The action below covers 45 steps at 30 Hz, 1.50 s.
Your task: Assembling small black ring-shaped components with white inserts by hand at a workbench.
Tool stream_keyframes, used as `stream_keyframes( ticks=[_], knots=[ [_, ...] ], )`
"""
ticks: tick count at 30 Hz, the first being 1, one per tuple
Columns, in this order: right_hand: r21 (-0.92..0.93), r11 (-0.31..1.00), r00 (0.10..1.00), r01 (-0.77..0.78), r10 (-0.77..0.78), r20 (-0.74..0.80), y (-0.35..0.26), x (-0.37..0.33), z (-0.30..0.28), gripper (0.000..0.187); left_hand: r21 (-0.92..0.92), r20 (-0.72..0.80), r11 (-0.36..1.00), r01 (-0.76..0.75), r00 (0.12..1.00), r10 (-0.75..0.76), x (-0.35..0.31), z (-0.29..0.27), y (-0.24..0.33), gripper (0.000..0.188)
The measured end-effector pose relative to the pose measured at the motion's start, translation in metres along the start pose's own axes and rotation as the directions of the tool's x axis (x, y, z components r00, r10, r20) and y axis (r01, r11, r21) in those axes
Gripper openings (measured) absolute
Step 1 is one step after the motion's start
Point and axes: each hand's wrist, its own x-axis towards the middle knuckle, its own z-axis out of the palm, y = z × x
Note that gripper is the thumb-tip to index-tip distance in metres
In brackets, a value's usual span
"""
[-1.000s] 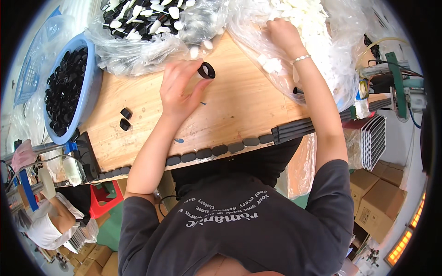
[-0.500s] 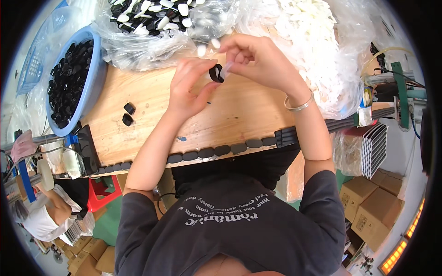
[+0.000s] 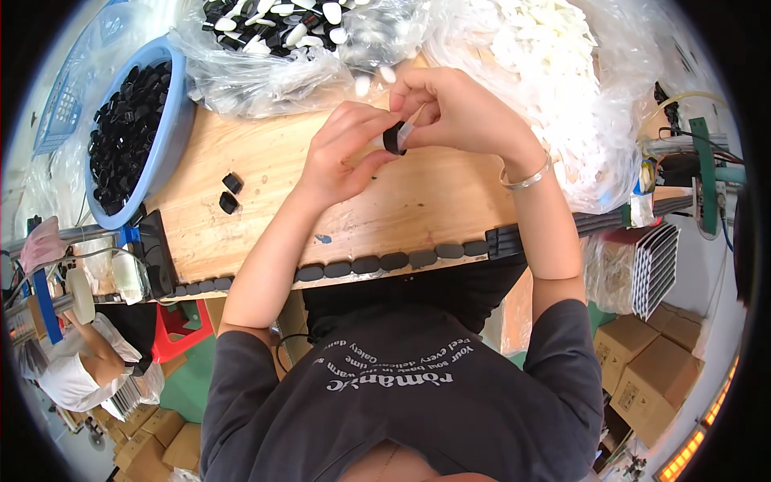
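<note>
Right hand (image 3: 467, 114)'s now joining left hand (image 3: 341, 153), inboard of tabletop (image 3: 418, 201)'s near edge; left's clamping black ring (image 3: 392, 140), right's pinching pale piece (image 3: 406, 129). Ring's looking light, stiff; grip its rim.

Tub (image 3: 180, 128) of pieces (image 3: 130, 136) at table's (image 3: 265, 169) left, two loose pieces (image 3: 232, 182) beside, bag (image 3: 261, 92) behind, another bag (image 3: 618, 112) right, ring (image 3: 394, 139) between hands (image 3: 337, 157).

Fingers (image 3: 371, 126) holding black ring (image 3: 393, 139), blue basin (image 3: 180, 122)
</note>
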Motion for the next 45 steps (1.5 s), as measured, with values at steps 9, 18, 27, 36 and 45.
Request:
stream_keyframes(
  ticks=[9, 18, 27, 36, 45],
  knots=[
    [-0.049, 0.996, 0.973, 0.078, -0.087, -0.215, 0.005, -0.003, 0.014, 0.008, 0.041, -0.096, 0.995, 0.085, 0.992, -0.081, -0.003, -0.001, -0.004, 0.047],
    [-0.303, 0.947, 0.955, 0.103, -0.179, -0.236, 0.001, -0.002, 0.019, 0.003, 0.157, -0.069, 0.987, -0.011, 0.997, 0.022, -0.002, -0.003, -0.003, 0.048],
    [-0.039, 0.999, 0.899, -0.019, 0.0, -0.437, 0.013, -0.012, 0.053, 0.01, 0.131, -0.12, 0.99, 0.06, 0.992, -0.044, -0.005, -0.003, -0.004, 0.047],
    [0.618, 0.761, 0.959, -0.199, 0.282, -0.038, 0.029, -0.011, 0.042, 0.025, 0.097, -0.081, 0.995, 0.005, 0.997, 0.003, -0.005, 0.001, 0.0, 0.05],
    [0.634, 0.75, 0.963, -0.19, 0.269, -0.03, 0.039, -0.012, 0.05, 0.024, 0.103, -0.004, 0.994, -0.036, 0.999, 0.036, -0.005, -0.002, -0.006, 0.052]
  ],
)
